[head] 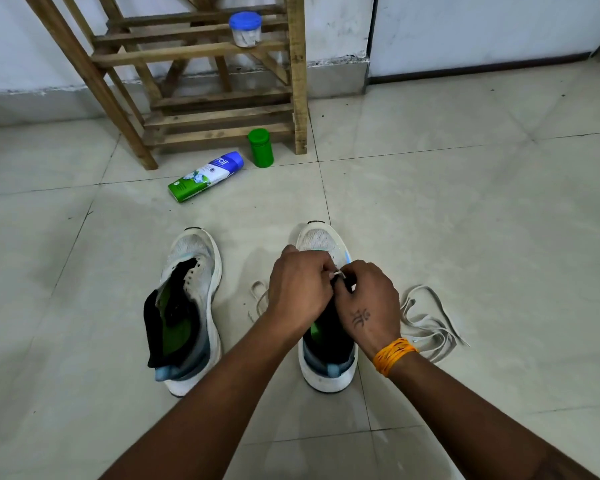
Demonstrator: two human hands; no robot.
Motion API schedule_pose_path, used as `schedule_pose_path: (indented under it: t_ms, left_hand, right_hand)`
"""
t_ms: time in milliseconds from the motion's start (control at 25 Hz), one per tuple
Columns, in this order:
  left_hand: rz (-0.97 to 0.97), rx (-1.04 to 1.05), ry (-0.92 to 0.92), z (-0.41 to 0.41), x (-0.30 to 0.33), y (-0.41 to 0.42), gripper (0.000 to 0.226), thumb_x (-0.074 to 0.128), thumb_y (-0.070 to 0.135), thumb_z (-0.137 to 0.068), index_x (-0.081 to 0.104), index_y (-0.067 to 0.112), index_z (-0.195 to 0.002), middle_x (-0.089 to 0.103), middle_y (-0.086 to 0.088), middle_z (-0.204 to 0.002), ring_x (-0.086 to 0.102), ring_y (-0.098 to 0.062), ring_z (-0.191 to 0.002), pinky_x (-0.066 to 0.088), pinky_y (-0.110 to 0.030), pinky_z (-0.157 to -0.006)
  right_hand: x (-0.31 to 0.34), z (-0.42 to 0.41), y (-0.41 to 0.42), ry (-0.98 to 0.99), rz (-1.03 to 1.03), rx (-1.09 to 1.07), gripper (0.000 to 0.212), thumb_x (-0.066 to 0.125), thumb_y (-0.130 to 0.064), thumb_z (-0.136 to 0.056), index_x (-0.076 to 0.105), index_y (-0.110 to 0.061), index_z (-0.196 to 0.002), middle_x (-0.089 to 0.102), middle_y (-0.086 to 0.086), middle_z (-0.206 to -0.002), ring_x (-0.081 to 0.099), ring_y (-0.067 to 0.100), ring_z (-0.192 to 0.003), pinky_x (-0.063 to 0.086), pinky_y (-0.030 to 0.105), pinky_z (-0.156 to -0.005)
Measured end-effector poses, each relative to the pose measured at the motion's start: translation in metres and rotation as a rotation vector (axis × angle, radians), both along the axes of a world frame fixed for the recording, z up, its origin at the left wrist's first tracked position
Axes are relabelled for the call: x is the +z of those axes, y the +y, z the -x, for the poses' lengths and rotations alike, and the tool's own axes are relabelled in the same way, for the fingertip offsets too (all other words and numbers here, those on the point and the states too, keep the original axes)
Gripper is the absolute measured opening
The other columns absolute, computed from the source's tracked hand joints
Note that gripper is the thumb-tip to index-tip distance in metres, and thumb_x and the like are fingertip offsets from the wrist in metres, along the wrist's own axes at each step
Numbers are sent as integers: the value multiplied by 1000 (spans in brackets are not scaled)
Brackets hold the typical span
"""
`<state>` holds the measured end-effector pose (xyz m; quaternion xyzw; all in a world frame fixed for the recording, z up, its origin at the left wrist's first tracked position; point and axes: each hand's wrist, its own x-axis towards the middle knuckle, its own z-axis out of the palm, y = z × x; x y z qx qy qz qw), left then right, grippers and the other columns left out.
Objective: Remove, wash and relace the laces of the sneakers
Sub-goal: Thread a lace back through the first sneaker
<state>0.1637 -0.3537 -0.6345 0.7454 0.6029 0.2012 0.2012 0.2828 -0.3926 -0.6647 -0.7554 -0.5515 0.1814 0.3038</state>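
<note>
Two white sneakers stand on the tiled floor, toes pointing away from me. The left sneaker [191, 306] has no lace and its black tongue is pulled open. Over the right sneaker [323, 244] both hands meet at the eyelets. My left hand [298, 289] and my right hand [368, 303] both pinch the tip of a white lace [340, 273]. A loop of this lace [258, 296] lies on the floor left of the shoe. A second loose white lace [430, 323] lies in a heap right of the shoe.
A wooden rack [222, 81] stands against the wall ahead, with a blue-lidded jar [245, 29] on a shelf. A green bottle [260, 147] stands at its foot and a blue, white and green bottle [205, 176] lies beside it.
</note>
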Motion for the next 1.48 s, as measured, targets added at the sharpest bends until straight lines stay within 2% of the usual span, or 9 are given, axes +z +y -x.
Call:
schedule_pose_path:
  t_ms: [400, 680, 840, 920, 1040, 1120, 1280, 1360, 1480]
  left_hand:
    - [140, 194, -23, -16, -11, 1, 17, 57, 19, -83, 73, 23, -80, 74, 6, -80, 58, -23, -95, 52, -36, -77]
    - [364, 229, -273, -12, -7, 9, 17, 61, 11, -78, 71, 19, -66, 73, 5, -73, 69, -17, -77, 55, -34, -72]
    - [524, 266, -394, -6, -5, 14, 20, 57, 7, -72, 61, 15, -55, 56, 4, -55, 50, -20, -58, 43, -34, -63]
    - [548, 278, -454, -3, -6, 18, 27, 64, 5, -77, 68, 21, -56, 64, 10, -60, 59, -14, -63, 49, -29, -67]
    - [478, 311, -525, -2, -10, 19, 15, 75, 10, -86, 78, 21, -75, 77, 5, -81, 73, -11, -80, 59, -28, -80]
    - [417, 309, -522, -3, -16, 17, 10, 78, 14, -85, 80, 22, -79, 78, 5, -82, 74, -10, -81, 60, -31, -84]
    - [350, 271, -535, -2, -21, 11, 6, 78, 20, -87, 82, 23, -86, 78, 10, -82, 74, -6, -82, 60, -37, -88]
    - [206, 248, -434, 0, -18, 1, 9, 73, 29, -88, 81, 26, -92, 77, 14, -86, 70, -3, -87, 58, -33, -87]
    - [-142, 164, -94, 6, -23, -17, 24, 68, 39, -81, 71, 23, -99, 65, 8, -91, 61, -17, -91, 53, -35, -76]
  right_hand:
    - [-9, -7, -5, 89, -87, 24, 9, 61, -27, -97, 69, -23, -98, 66, -5, -95, 60, 14, -87, 44, 31, -73]
    - [-12, -10, -8, 34, -167, 112, 11, 65, -26, -91, 71, -22, -99, 57, -3, -86, 54, 15, -77, 39, 30, -63]
    - [-15, -6, -11, 57, -161, 148, 25, 60, -36, -86, 74, -22, -102, 60, -1, -89, 60, 19, -77, 51, 38, -64]
    - [-14, -6, -14, 139, -145, 136, 33, 61, -43, -83, 76, -24, -106, 63, -5, -92, 63, 14, -80, 53, 35, -70]
    - [-8, -11, -13, 376, -124, 78, 27, 62, -48, -89, 76, -28, -101, 70, -10, -90, 66, 6, -82, 54, 29, -75]
    - [-8, -17, -2, 518, -70, 23, 14, 66, -37, -95, 74, -29, -103, 72, -7, -81, 68, 8, -77, 57, 36, -76]
    - [-12, -25, 19, 530, -13, 92, 7, 69, -25, -90, 74, -28, -87, 70, -6, -72, 65, 15, -68, 58, 44, -73]
    - [-13, -26, 23, 552, -21, 80, 8, 65, -27, -89, 70, -27, -83, 70, -7, -73, 64, 14, -68, 58, 45, -72]
    - [-21, -29, 28, 616, 2, 43, 10, 58, -34, -87, 66, -28, -84, 68, -4, -75, 63, 18, -68, 58, 48, -70]
